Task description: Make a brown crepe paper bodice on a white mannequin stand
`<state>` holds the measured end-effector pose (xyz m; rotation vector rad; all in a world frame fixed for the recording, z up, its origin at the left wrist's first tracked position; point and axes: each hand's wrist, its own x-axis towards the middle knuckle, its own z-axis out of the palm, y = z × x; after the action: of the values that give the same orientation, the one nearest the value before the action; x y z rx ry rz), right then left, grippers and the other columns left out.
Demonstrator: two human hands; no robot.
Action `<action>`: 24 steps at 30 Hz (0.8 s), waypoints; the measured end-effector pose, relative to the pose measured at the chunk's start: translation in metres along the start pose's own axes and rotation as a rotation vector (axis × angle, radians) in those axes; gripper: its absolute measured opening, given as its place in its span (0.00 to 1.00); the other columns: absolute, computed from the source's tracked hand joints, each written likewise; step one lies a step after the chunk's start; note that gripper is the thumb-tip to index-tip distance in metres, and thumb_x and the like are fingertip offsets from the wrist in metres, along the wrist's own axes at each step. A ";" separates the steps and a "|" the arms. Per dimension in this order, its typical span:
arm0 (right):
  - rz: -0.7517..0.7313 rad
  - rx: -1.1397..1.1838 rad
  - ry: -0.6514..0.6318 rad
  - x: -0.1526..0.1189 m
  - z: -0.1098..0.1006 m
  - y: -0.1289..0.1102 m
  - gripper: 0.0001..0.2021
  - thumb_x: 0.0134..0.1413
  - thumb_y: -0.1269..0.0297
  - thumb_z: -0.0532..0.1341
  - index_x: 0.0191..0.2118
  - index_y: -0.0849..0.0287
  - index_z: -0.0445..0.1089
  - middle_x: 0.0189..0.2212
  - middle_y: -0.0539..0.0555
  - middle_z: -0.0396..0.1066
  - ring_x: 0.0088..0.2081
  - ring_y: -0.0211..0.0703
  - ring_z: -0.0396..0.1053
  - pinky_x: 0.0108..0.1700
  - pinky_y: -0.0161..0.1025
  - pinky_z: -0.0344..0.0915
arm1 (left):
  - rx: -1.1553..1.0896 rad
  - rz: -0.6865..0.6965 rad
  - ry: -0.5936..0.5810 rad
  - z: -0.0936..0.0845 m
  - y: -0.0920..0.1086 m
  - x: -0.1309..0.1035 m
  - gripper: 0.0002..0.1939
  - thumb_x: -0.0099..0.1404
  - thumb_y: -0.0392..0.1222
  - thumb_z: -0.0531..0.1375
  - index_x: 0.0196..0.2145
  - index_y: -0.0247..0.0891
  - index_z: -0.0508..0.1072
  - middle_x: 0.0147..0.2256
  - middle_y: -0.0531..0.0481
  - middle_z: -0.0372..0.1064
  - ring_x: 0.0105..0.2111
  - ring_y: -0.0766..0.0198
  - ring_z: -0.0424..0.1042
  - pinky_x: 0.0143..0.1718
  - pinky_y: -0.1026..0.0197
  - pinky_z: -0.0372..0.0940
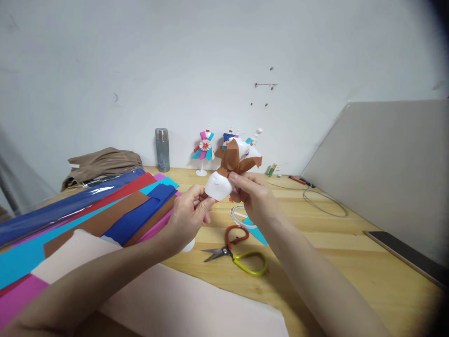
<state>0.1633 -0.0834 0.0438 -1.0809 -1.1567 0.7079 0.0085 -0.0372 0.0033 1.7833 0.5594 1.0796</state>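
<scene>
Over the table I hold a small white form with brown crepe-like paper strips point(231, 157) flaring from its narrow middle. It looks like a miniature dress form held at a tilt. My left hand point(191, 206) pinches the lower edge of its smooth white end point(218, 186) between thumb and fingers. At the narrow middle, my right hand point(254, 192) grips the gathered brown paper, thumb on top. Below both hands lie scissors point(224, 252) with one red and one yellow handle, blades spread. Behind the scissors are a white ring-shaped coil point(235, 216) and a blue paper scrap point(257, 233).
Coloured paper sheets point(87, 210) cover the left side, with a pale pink sheet point(196, 299) in front. Decorated miniature dress forms point(202, 149), a flask point(162, 152) and folded brown cloth point(105, 164) stand along the wall. A phone point(407, 255) and thin cable point(326, 213) lie right, beside a grey panel point(393, 173).
</scene>
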 end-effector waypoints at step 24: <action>0.037 -0.007 -0.265 0.002 0.001 0.017 0.23 0.46 0.42 0.68 0.23 0.59 0.68 0.18 0.47 0.61 0.21 0.34 0.54 0.24 0.36 0.47 | -0.444 -0.238 -0.097 -0.001 -0.006 0.013 0.26 0.54 0.61 0.69 0.30 0.37 0.66 0.24 0.57 0.66 0.16 0.73 0.64 0.17 0.68 0.57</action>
<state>0.1642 -0.0753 0.0288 -1.0379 -1.3676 0.8967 0.0150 -0.0243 0.0033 1.3364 0.4206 0.8669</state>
